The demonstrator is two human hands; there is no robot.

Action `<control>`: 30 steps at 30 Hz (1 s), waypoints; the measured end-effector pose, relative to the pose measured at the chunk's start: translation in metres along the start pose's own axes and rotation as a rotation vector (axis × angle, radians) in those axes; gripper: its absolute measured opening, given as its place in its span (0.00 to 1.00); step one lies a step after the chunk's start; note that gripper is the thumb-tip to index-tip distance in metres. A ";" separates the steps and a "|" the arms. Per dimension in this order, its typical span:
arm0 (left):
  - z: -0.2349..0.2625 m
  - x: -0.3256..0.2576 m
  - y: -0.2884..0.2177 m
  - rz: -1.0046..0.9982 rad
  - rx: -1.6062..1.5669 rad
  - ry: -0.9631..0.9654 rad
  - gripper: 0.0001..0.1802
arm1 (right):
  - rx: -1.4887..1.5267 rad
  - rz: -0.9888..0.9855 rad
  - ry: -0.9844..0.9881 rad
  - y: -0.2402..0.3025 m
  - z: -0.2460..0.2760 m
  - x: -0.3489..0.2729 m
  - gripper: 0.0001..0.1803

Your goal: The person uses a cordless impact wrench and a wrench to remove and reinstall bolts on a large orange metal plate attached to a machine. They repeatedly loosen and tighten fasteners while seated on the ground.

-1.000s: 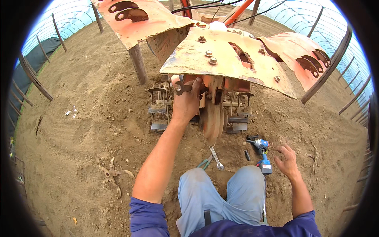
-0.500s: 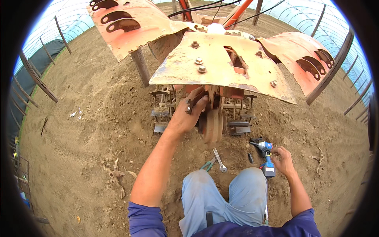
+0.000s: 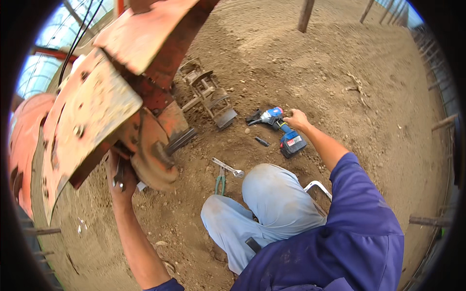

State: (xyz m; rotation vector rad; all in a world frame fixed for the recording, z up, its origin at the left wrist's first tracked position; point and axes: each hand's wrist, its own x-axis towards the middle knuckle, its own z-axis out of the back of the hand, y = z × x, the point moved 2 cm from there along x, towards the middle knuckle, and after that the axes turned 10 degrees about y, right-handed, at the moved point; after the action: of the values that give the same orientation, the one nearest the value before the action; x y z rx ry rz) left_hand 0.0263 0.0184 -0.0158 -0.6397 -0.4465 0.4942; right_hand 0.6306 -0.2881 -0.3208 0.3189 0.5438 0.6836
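**Both hands out: one under the tiller guard, one at the cordless driver**

Your knees [image 3: 272, 203] are bent over the soil [image 3: 301, 63], with green-handled pliers [image 3: 221, 183] and a metal wrench [image 3: 228, 168] lying just ahead of them. Your left hand [image 3: 121, 177] is up under the orange tiller guard [image 3: 87, 116], fingers curled around a dark metal tool beside the rusty disc [image 3: 150, 155]. Your right hand [image 3: 297, 119] rests on the handle of the blue cordless driver [image 3: 280, 127] lying on the ground; how tightly it grips, you cannot tell. A small dark bit [image 3: 262, 141] lies just beside the driver. Farther off sit the tiller's tines [image 3: 208, 92].
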 end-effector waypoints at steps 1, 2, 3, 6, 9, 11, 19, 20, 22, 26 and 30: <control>-0.002 0.002 0.001 0.015 -0.011 -0.058 0.18 | -0.026 0.015 -0.053 0.006 -0.003 0.004 0.35; -0.004 0.003 0.003 0.029 -0.023 -0.117 0.14 | -0.034 0.032 -0.013 0.012 -0.006 0.010 0.36; -0.007 0.004 0.004 0.071 -0.135 -0.158 0.06 | -0.014 -0.009 0.050 0.013 -0.010 0.013 0.36; -0.021 0.003 0.004 0.149 -0.316 -0.183 0.05 | -0.083 -0.210 0.183 0.002 -0.027 0.024 0.39; -0.022 -0.012 0.007 0.452 -0.392 -0.207 0.10 | 0.052 -0.156 0.323 -0.015 -0.044 0.035 0.41; -0.020 -0.026 0.014 0.748 -0.464 -0.265 0.17 | 0.291 0.026 0.433 -0.021 -0.053 0.039 0.34; -0.007 -0.026 0.021 0.173 -0.087 -0.201 0.16 | 0.803 0.087 0.506 0.071 -0.008 -0.022 0.24; -0.008 -0.023 0.019 0.194 -0.141 -0.218 0.16 | 0.917 0.249 0.577 0.097 0.010 -0.039 0.23; -0.011 -0.018 0.009 0.157 -0.128 -0.194 0.16 | 0.835 0.454 0.687 0.153 0.040 -0.065 0.24; -0.018 -0.008 -0.012 0.232 -0.132 -0.242 0.17 | 0.682 0.755 0.716 0.254 0.068 -0.103 0.22; -0.018 -0.001 -0.026 0.220 -0.140 -0.231 0.16 | 0.658 0.827 0.676 0.315 0.072 -0.113 0.16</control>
State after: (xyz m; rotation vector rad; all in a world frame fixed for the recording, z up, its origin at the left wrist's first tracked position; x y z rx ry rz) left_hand 0.0426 -0.0088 -0.0124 -0.7750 -0.6365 0.7553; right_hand 0.4383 -0.1390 -0.0799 0.9743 1.3181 1.4255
